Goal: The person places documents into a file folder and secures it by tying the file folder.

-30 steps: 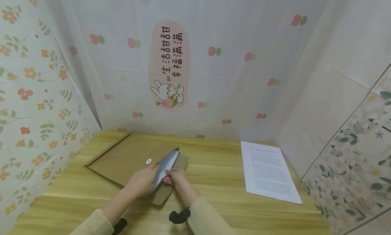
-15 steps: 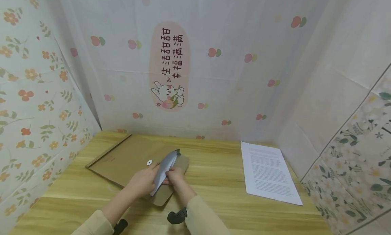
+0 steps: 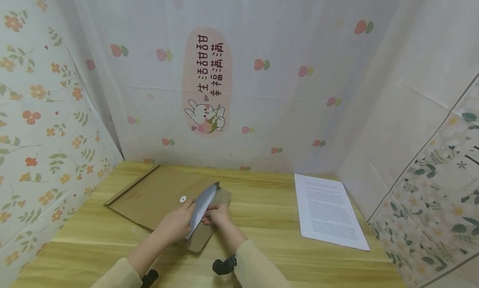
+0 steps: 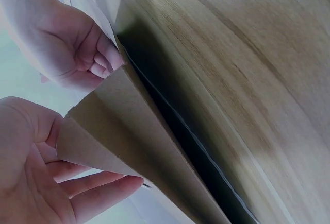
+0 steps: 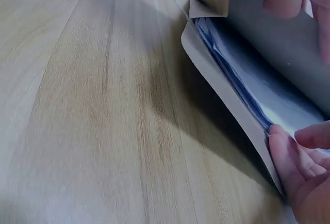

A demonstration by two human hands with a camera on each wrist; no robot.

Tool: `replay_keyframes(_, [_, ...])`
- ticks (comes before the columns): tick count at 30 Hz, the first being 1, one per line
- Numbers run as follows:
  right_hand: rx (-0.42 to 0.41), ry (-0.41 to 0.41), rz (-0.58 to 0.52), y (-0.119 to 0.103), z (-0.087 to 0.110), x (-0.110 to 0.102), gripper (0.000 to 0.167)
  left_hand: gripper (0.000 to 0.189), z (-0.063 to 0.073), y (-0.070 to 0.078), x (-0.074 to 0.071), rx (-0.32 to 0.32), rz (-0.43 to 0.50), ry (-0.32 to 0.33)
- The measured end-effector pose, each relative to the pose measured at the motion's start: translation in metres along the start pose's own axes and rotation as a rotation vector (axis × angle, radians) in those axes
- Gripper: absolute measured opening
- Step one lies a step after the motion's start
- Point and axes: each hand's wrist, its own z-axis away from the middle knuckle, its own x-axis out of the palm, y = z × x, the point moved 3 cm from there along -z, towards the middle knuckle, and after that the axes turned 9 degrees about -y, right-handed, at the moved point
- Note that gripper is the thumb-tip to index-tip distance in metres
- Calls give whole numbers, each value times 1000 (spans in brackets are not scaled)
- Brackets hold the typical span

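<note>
A brown kraft document envelope [image 3: 149,192] lies on the left part of the table, its mouth facing right and its flap [image 3: 202,238] folded out. My left hand [image 3: 176,224] grips the raised upper layer at the mouth, with the envelope's folded side [image 4: 118,116] between thumb and fingers in the left wrist view. Inside the mouth lie sheets of paper [image 5: 252,69]. My right hand [image 3: 218,217] holds the edge of these sheets, fingertips [image 5: 278,131] at the lower lip of the mouth and thumb above. A round white button [image 3: 183,199] sits on the envelope near my left fingers.
A stack of printed paper [image 3: 331,213] lies on the wooden table [image 3: 265,221] at the right. Patterned cloth [image 3: 292,92] hangs behind and along both sides. Dark wrist devices [image 3: 224,266] sit below the sleeves.
My right hand has shifted slightly at the mouth, its fingers moving along the edge of the sheets. The left hand keeps its grip, and the envelope stays almost in place.
</note>
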Motion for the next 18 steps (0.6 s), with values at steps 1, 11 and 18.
replay_keyframes(1, [-1,-11,7,-1,0,0,19,56,0,0,0,-3,0,-3])
replay_keyframes(11, [29,-91,53,-7,9,-11,30,48,-2,0,0,37,-15,-34])
replay_keyframes(18, [8,-119,109,-12,22,-38,34,43,-2,0,-3,88,-51,-43])
